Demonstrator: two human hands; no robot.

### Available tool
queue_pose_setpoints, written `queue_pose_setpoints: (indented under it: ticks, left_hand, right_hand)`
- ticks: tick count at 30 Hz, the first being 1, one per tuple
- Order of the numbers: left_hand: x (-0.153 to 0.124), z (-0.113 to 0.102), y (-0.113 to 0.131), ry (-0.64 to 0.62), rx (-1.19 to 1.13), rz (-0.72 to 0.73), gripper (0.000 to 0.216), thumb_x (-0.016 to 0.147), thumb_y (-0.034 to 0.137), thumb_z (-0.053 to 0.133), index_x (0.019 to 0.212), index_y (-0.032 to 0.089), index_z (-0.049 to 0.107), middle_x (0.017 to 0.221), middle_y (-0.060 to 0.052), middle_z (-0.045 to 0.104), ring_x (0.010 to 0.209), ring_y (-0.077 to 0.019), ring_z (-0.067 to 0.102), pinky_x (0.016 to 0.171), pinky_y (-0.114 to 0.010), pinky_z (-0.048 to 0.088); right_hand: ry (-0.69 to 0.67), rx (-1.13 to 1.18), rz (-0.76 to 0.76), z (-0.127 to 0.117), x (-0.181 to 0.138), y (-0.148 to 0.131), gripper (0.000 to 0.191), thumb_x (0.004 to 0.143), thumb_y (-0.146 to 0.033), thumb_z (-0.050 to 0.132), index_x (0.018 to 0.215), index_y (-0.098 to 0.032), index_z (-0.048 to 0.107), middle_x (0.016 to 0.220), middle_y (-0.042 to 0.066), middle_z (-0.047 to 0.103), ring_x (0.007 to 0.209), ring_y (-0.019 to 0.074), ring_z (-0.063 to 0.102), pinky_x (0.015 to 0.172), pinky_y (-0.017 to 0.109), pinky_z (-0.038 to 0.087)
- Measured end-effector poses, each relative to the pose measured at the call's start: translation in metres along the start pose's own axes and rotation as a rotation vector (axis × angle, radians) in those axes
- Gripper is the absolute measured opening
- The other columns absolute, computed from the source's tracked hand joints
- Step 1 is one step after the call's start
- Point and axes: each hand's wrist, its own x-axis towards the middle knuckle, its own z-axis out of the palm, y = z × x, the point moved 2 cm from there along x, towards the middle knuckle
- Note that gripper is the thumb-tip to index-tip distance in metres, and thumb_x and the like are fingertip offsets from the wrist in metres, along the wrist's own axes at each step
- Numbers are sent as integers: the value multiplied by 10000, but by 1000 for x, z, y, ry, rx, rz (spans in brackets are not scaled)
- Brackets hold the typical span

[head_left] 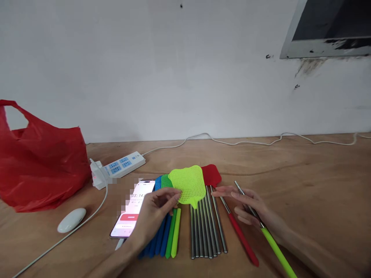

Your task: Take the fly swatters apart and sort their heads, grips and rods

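Observation:
My left hand (pixel 158 210) pinches the lower left edge of a yellow-green fly-swatter head (pixel 188 183), which lies over blue and green heads (pixel 162 181) and beside a red head (pixel 212 174). My right hand (pixel 249 204) holds a thin metal rod with a yellow-green grip (pixel 275 249); the rod's tip points toward the heads. A red-gripped rod (pixel 242 237) lies just left of that hand. Several bare metal rods (pixel 205 227) lie side by side in the middle. Blue, green and yellow-green grips (pixel 168 235) lie under my left wrist.
A phone (pixel 131 210) with a lit screen lies left of my left hand. A white power strip (pixel 118 166) with its cable, a white oval case (pixel 71 220) and a red plastic bag (pixel 40 166) sit on the wooden table's left. A white wall stands behind.

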Motion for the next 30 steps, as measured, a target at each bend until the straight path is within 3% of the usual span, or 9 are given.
queue_pose_setpoints:
  ticks: [3, 8, 14, 20, 25, 30]
  left_hand:
    - [12, -14, -4, 115, 89, 8, 313, 772, 446, 737, 906, 166, 776, 654, -18, 677, 522, -130, 551, 453, -216, 451]
    - [24, -26, -15, 170, 179, 43, 341, 787, 482, 714, 905, 170, 782, 636, -17, 680, 502, -140, 561, 411, -206, 389]
    - [29, -29, -21, 112, 334, 83, 350, 853, 472, 630, 918, 164, 782, 769, -48, 743, 637, -187, 651, 525, -243, 471]
    - [28, -31, -18, 102, 605, 143, 352, 888, 430, 528, 945, 187, 777, 642, -16, 660, 564, -189, 570, 532, -274, 408]
    - [24, -29, -10, 42, 804, 199, 313, 871, 349, 516, 957, 207, 781, 834, -68, 710, 780, -264, 642, 740, -363, 458]
    - [21, -27, -6, 2, 907, 205, 360, 909, 358, 458, 1004, 194, 764, 944, -95, 716, 836, -298, 664, 742, -389, 466]
  right_hand:
    - [53, -4, -20, -3, 2, -3, 317, 793, -457, 728, 972, -197, 752, 1065, 91, 744, 339, -29, 226, 352, 202, 163]
    - [72, 29, -15, -6, 3, 4, 298, 779, -450, 758, 898, -178, 738, 933, 56, 741, 316, -49, 258, 350, 168, 148]
    - [72, 65, -30, -7, 4, 6, 303, 774, -444, 769, 842, -154, 711, 778, 19, 688, 306, -47, 264, 340, 159, 137]
    - [72, 68, -48, -9, 5, 8, 289, 784, -435, 765, 816, -153, 713, 679, -6, 639, 294, -37, 274, 331, 158, 140]
    - [83, 90, -47, -5, 4, 4, 339, 776, -482, 769, 783, -147, 716, 625, -20, 609, 286, -39, 265, 334, 155, 130]
    - [92, 195, 23, -7, 8, 5, 465, 718, -604, 764, 701, -142, 709, 499, -38, 546, 257, -31, 226, 327, 160, 126]
